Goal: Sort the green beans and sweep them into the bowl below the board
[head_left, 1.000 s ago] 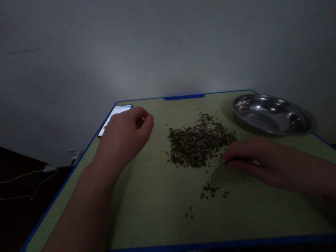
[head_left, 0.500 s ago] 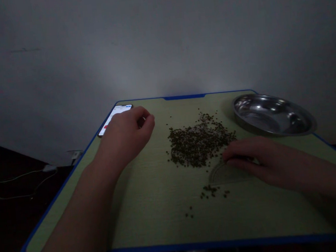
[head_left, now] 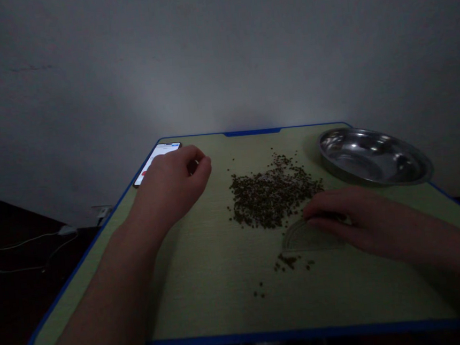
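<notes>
Dimly lit worktop: most granules heaped centrally, only a small batch apart at six o'clock. Right hand pinches a protractor at five o'clock; left hand curls closed near the phone.

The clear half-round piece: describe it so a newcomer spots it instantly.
On the pale green table with blue edging, find the main scatter of small dark grains. Just nearer the camera, pinched by the right hand, is the clear half-round piece. Unlike the dark grains and shiny metal bowl, it lets the tabletop show through.
</notes>
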`<state>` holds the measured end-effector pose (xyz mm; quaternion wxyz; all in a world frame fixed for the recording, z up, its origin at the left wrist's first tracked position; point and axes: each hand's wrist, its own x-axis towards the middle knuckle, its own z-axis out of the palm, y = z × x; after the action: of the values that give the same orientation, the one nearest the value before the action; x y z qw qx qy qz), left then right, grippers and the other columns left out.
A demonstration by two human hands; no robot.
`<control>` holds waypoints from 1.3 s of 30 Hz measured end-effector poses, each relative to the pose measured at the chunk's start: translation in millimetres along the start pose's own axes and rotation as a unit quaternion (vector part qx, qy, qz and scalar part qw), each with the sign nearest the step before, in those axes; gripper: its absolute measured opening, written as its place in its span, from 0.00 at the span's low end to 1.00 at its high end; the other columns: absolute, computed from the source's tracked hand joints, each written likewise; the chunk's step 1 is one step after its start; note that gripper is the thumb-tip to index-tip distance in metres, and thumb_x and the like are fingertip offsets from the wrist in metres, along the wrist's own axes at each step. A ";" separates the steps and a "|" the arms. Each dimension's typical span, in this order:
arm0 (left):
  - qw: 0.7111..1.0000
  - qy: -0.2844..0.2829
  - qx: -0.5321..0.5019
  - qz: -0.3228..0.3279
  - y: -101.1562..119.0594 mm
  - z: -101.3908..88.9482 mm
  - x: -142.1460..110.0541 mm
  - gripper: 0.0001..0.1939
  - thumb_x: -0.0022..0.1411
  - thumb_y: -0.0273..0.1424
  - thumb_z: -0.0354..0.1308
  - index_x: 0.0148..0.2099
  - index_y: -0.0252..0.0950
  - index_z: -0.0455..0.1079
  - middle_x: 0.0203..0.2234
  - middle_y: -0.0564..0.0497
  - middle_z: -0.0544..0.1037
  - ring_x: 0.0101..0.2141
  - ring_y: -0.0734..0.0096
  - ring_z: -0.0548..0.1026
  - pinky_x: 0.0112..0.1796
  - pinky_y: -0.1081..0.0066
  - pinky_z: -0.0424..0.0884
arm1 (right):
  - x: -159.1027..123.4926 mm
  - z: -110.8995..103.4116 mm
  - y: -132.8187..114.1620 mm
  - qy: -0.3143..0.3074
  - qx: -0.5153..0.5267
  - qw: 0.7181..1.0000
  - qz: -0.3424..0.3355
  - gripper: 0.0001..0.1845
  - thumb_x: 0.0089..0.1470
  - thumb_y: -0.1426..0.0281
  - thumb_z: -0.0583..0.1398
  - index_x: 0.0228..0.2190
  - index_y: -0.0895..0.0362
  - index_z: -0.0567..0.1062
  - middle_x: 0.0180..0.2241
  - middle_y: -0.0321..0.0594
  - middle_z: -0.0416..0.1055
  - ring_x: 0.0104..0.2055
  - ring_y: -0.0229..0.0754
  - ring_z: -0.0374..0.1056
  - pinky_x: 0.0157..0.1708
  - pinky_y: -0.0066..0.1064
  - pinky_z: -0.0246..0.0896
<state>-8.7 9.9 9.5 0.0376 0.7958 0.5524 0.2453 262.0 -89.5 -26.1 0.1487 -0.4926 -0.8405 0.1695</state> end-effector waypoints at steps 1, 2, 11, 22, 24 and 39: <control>1.000 0.000 -0.001 -0.001 -0.1 0.0 -0.2 0.13 0.58 0.36 0.48 0.29 0.38 0.71 0.20 0.51 0.72 0.24 0.70 0.67 0.26 0.69 0.58 | 0.2 0.1 0.1 0.002 -0.001 1.000 0.003 0.11 0.60 0.67 0.53 0.33 0.54 0.75 0.29 0.36 0.74 0.31 0.39 0.68 0.30 0.30 0.60; 1.000 0.000 -0.002 0.000 -0.2 0.1 -0.5 0.12 0.58 0.36 0.48 0.29 0.38 0.71 0.20 0.51 0.73 0.24 0.70 0.67 0.26 0.69 0.58 | 0.3 0.1 0.1 0.003 -0.002 1.000 0.005 0.11 0.60 0.67 0.53 0.34 0.54 0.75 0.29 0.36 0.74 0.31 0.38 0.68 0.30 0.30 0.59; 1.000 -0.010 -0.002 0.003 -0.3 -0.2 -0.2 0.12 0.58 0.36 0.48 0.28 0.38 0.69 0.21 0.51 0.73 0.25 0.69 0.67 0.27 0.69 0.58 | 0.8 -0.5 -1.5 -0.014 -0.005 1.000 0.004 0.12 0.61 0.67 0.52 0.34 0.54 0.75 0.30 0.37 0.75 0.32 0.39 0.69 0.31 0.31 0.60; 1.000 -0.011 0.008 0.009 -1.1 -0.3 0.2 0.13 0.58 0.37 0.48 0.29 0.38 0.70 0.22 0.50 0.74 0.25 0.69 0.69 0.27 0.69 0.58 | 3.7 2.9 -4.7 -0.010 0.010 1.000 -0.006 0.11 0.61 0.68 0.52 0.36 0.54 0.75 0.32 0.38 0.75 0.34 0.39 0.69 0.34 0.31 0.62; 1.000 -0.010 0.007 0.010 -1.1 -0.2 0.1 0.13 0.58 0.37 0.48 0.30 0.38 0.71 0.22 0.50 0.74 0.26 0.68 0.69 0.27 0.69 0.59 | 3.9 2.9 -5.4 -0.015 0.015 1.000 -0.012 0.11 0.61 0.68 0.52 0.36 0.54 0.74 0.32 0.37 0.75 0.34 0.39 0.69 0.33 0.31 0.62; 1.000 -0.015 0.006 0.019 -1.5 0.6 -0.6 0.14 0.59 0.38 0.48 0.31 0.39 0.72 0.24 0.50 0.75 0.26 0.68 0.69 0.28 0.68 0.59 | 4.3 1.3 -10.1 -0.028 0.031 0.999 -0.025 0.12 0.61 0.68 0.52 0.32 0.54 0.74 0.30 0.37 0.74 0.31 0.38 0.69 0.31 0.30 0.61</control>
<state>-9.9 10.1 8.3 0.0367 0.8099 0.5380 0.2307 251.5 -90.6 -22.5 0.1442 -0.4615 -0.8510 0.2052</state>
